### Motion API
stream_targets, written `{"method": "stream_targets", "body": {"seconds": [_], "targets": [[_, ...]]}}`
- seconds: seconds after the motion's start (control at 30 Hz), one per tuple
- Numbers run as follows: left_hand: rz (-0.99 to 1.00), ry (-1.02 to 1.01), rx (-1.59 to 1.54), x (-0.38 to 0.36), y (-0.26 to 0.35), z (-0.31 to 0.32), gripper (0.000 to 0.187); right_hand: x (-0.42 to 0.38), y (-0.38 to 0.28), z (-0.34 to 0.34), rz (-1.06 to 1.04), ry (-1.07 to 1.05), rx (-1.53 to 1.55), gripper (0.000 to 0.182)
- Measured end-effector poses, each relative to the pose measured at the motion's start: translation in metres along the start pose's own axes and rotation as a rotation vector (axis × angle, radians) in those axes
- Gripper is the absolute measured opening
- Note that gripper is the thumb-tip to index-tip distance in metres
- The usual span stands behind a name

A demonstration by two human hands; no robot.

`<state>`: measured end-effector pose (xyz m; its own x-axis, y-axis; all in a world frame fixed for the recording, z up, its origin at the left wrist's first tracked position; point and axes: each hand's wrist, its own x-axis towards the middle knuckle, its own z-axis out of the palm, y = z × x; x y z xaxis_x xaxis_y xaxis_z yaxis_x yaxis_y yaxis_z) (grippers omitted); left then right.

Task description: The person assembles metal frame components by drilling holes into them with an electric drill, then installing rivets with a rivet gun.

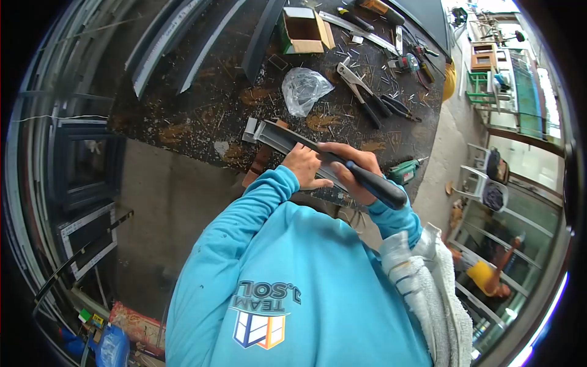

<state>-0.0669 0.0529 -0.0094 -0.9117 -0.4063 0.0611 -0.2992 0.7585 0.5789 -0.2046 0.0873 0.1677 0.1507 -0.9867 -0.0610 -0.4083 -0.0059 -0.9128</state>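
My left hand [304,165] presses on a grey metal profile [275,137] that lies at the near edge of the dark workbench [202,122]. My right hand [356,171] is wrapped round a long tool with a black handle [382,188], whose dark blade or bar runs along the profile toward its far-left end. Part of the tool is hidden by my fingers, so its type is unclear. A reddish-brown block [262,160] sits under the profile, left of my left hand. A small grey piece [249,129] is at the profile's end.
On the bench are a clear plastic bag [304,90], an open cardboard box [304,30], cutters [361,88], pliers [400,108], a green power tool [405,171] and long dark profiles [263,43]. A person in yellow [483,276] is at the lower right.
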Motion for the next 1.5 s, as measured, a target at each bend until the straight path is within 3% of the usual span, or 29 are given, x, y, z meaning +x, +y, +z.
{"method": "stream_targets", "body": {"seconds": [0.1, 0.13, 0.2, 0.27, 0.33, 0.6, 0.7, 1.0, 1.1, 1.13, 1.23, 1.33, 1.43, 1.5], "targets": [[-0.025, -0.119, -0.132, 0.001, -0.006, 0.011, 0.076, 0.034, -0.004, 0.022, 0.038, -0.085, -0.106, 0.037], [-0.091, -0.278, -0.181, 0.004, -0.003, -0.005, 0.074, 0.044, -0.006, 0.026, 0.027, -0.110, -0.171, 0.037], [0.017, -0.062, -0.084, 0.005, -0.009, 0.020, 0.071, 0.065, -0.007, 0.035, -0.009, -0.147, -0.262, 0.035], [0.011, -0.074, -0.098, 0.002, -0.009, 0.030, 0.071, 0.082, -0.005, 0.037, -0.065, -0.249, -0.377, 0.034], [-0.053, 0.045, -0.189, 0.000, -0.007, 0.036, 0.066, 0.099, -0.005, 0.040, -0.133, -0.323, -0.432, 0.032], [-0.064, 0.158, -0.253, 0.003, -0.008, 0.038, 0.060, 0.149, -0.043, 0.069, -0.184, -0.848, -0.626, 0.027], [-0.068, 0.186, -0.272, 0.005, -0.007, 0.038, 0.057, 0.160, -0.045, 0.070, -0.070, -0.879, -0.427, 0.027], [-0.068, 0.249, -0.306, 0.009, -0.007, 0.036, 0.051, 0.190, -0.032, 0.055, -0.113, -0.818, -0.566, 0.028], [-0.073, 0.266, -0.321, 0.008, -0.006, 0.035, 0.049, 0.186, -0.045, 0.069, -0.147, -0.924, -0.551, 0.028], [-0.074, 0.262, -0.325, 0.008, -0.008, 0.034, 0.048, 0.182, -0.048, 0.073, -0.072, -1.006, -0.554, 0.028], [-0.075, 0.262, -0.330, 0.008, -0.009, 0.033, 0.046, 0.180, -0.044, 0.074, -0.180, -0.943, -0.456, 0.032], [-0.069, 0.263, -0.331, 0.010, -0.008, 0.031, 0.044, 0.193, -0.033, 0.053, -0.134, -0.850, -0.573, 0.034], [-0.066, 0.268, -0.340, 0.009, -0.003, 0.030, 0.042, 0.173, -0.041, 0.068, -0.053, -0.889, -0.446, 0.028], [-0.066, 0.262, -0.340, 0.012, -0.006, 0.031, 0.040, 0.172, -0.040, 0.067, -0.120, -0.839, -0.500, 0.030]]}}
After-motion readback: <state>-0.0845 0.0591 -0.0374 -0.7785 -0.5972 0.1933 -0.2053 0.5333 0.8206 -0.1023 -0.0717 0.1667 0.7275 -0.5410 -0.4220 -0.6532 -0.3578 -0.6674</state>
